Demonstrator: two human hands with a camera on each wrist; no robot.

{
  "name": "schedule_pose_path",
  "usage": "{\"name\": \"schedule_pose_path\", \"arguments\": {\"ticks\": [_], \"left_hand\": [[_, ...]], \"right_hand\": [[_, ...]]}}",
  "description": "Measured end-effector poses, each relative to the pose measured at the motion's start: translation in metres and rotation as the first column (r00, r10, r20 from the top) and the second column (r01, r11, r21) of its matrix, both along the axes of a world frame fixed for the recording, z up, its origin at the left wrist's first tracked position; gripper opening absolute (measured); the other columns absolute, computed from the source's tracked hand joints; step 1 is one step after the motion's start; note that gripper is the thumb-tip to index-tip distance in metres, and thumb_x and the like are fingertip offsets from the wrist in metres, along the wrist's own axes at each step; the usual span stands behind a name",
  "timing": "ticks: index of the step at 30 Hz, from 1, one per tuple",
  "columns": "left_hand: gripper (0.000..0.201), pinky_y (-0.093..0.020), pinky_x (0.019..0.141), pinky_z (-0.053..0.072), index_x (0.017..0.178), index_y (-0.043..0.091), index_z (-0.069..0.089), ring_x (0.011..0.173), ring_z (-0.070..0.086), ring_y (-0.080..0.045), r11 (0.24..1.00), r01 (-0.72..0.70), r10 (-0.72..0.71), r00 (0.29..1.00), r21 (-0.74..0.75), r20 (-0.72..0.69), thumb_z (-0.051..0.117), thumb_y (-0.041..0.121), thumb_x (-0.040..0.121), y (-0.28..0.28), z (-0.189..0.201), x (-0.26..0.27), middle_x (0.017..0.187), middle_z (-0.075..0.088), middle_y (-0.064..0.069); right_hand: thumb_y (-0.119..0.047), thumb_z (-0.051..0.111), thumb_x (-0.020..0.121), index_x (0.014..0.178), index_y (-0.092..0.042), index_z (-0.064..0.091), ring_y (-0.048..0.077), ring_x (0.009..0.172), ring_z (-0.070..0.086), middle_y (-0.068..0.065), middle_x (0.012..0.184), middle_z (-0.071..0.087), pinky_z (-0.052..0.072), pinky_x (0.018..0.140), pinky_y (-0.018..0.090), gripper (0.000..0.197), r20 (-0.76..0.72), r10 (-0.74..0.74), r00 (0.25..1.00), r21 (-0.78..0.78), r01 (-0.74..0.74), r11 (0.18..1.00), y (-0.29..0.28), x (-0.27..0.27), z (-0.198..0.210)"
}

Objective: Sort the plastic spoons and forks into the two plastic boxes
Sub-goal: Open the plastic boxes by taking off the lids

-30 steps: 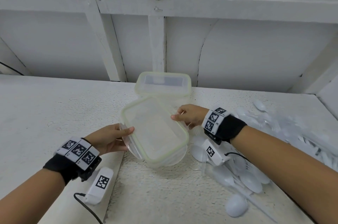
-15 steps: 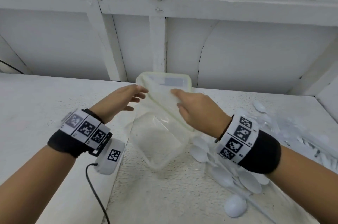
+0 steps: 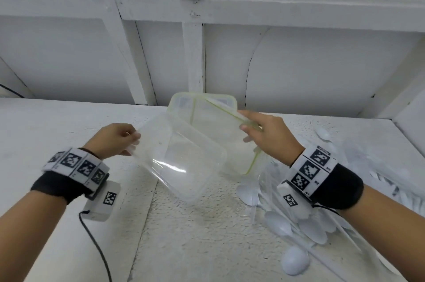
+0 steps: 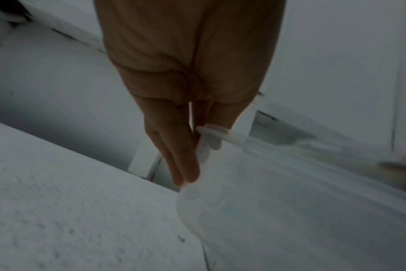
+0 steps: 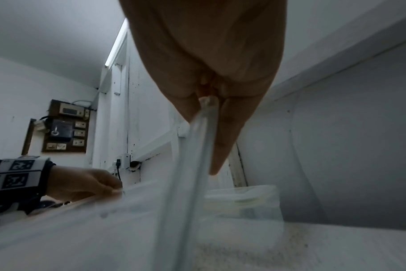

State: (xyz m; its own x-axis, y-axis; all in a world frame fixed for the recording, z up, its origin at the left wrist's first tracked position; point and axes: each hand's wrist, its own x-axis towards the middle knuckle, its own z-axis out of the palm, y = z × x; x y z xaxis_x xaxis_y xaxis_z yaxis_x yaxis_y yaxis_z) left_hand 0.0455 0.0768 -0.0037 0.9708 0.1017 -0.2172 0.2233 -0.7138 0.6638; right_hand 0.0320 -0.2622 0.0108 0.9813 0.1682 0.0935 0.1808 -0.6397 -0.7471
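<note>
Left hand (image 3: 115, 141): fingers curled, pinching the rim of the clear box (image 3: 184, 162) at its 9 o'clock edge; in the left wrist view the fingers (image 4: 181, 157) lie straight down the box's outer wall with the rim caught between them. Forearm enters from 7 o'clock, wrist raised above the worktop (image 3: 57, 125). Right hand (image 3: 269, 134): closed on the lid (image 3: 218, 125), thumb under and fingers over its green-edged rim; the right wrist view shows the rim clamped between thumb and fingers (image 5: 223, 146). Forearm enters from 4 o'clock, hand lifted clear of the worktop. Box: open, tilted, held off the worktop at frame centre. Lid: tilted, just beyond the box toward 1 o'clock, overlapping it in the head view; touching or apart cannot be told. Second box (image 3: 181, 102): lidded, on the worktop at 12 o'clock by the wall, partly behind the lid. Spoons (image 3: 278, 224): white, heaped on the worktop at 4 o'clock, beneath the right forearm; forks not distinguishable in the heap.
</note>
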Motion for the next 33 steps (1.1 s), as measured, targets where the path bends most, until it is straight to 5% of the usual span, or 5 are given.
{"name": "schedule_pose_path", "arguments": {"ticks": [9,14,20,28,33], "left_hand": [[0.018,-0.017,0.052,0.055,0.086,0.000,0.063,0.076,0.064,-0.024,0.977,-0.042,0.029,0.997,-0.209,-0.066,0.055,0.014,0.093,-0.010,0.008,-0.002,0.087,0.068,-0.014],[0.017,-0.023,0.059,0.058,0.086,0.001,0.061,0.074,0.065,-0.023,0.980,-0.068,0.036,0.985,-0.185,-0.170,0.055,0.014,0.093,-0.020,-0.017,0.001,0.089,0.067,-0.014],[0.016,-0.032,0.073,0.058,0.086,0.006,0.059,0.070,0.063,-0.021,0.986,-0.075,0.042,0.976,-0.150,-0.213,0.055,0.020,0.093,-0.027,-0.026,0.008,0.089,0.067,-0.010],[0.047,-0.037,0.100,0.042,0.122,0.008,0.053,0.114,0.051,-0.024,0.950,-0.099,-0.010,0.938,-0.295,-0.346,0.038,0.045,0.097,-0.030,-0.029,0.018,0.121,0.054,-0.009],[0.035,-0.038,0.090,0.048,0.116,0.005,0.056,0.096,0.058,-0.028,0.933,-0.128,-0.005,0.930,-0.336,-0.368,0.042,0.031,0.099,-0.027,-0.031,0.015,0.111,0.061,-0.015]], "right_hand": [[-0.015,0.053,0.093,0.101,-0.017,0.066,0.010,0.059,0.064,-0.004,0.073,0.069,0.051,0.051,0.025,0.015,-0.567,0.214,0.796,0.443,0.076,0.893,0.037,0.003,-0.032],[-0.044,0.026,0.099,0.115,-0.014,0.059,0.026,0.100,0.059,0.008,0.106,0.064,0.049,0.081,0.036,0.047,-0.750,0.292,0.593,0.562,0.340,0.754,0.036,0.018,-0.046],[-0.033,0.044,0.098,0.121,-0.003,0.056,0.027,0.112,0.057,0.009,0.122,0.060,0.043,0.102,0.039,0.041,-0.629,0.044,0.776,0.165,0.078,0.983,0.041,0.024,-0.043],[-0.025,0.040,0.099,0.126,0.003,0.053,0.028,0.121,0.052,0.015,0.132,0.055,0.039,0.104,0.038,0.041,-0.484,0.073,0.872,-0.130,-0.154,0.979,0.030,0.023,-0.041],[-0.026,0.042,0.099,0.118,0.006,0.058,0.031,0.112,0.057,0.021,0.120,0.060,0.049,0.088,0.034,0.040,-0.471,0.056,0.880,-0.110,-0.122,0.986,0.029,0.028,-0.043]]}}
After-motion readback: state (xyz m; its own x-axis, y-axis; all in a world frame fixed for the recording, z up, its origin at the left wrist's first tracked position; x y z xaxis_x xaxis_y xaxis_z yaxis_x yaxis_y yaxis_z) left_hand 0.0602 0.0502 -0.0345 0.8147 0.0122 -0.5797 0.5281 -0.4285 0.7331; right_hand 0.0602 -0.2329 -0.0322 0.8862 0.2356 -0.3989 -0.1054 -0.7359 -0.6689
